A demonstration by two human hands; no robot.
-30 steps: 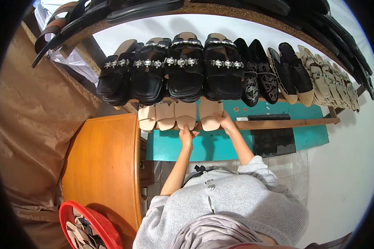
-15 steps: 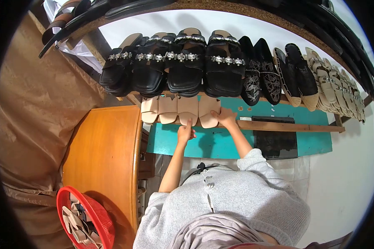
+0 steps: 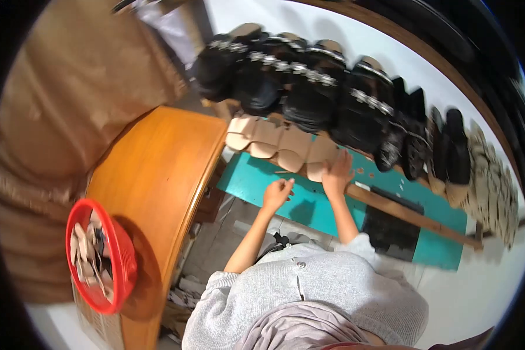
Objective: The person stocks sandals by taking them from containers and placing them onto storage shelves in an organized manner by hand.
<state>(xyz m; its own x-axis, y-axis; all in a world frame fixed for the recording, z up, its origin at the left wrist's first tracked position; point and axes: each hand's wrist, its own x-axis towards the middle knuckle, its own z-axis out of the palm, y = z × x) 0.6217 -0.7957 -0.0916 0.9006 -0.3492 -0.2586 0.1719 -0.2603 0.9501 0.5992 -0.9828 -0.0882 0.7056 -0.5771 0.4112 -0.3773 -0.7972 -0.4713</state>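
Note:
A row of beige sandals (image 3: 293,143) sits on the lower wooden rack, toes pointing towards me. My right hand (image 3: 337,174) lies with fingers stretched against the side of the rightmost beige sandal (image 3: 319,158). My left hand (image 3: 277,195) hovers just in front of the row, apart from the sandals. Its fingers are curled in, and nothing shows between them. Above the row stand black sandals (image 3: 312,96) with jewelled straps, blurred here.
A red basket (image 3: 128,262) with beige strap pieces stands on the orange wooden table (image 3: 151,169) at left. Black closed-toe mules (image 3: 415,143) and cream woven sandals (image 3: 490,175) continue the upper row. Below the rack lies a teal board (image 3: 443,233).
My view has turned and tilted, so the rack now slants down to the right. My left hand has come off the beige sandals; my right hand has flattened beside the rightmost one.

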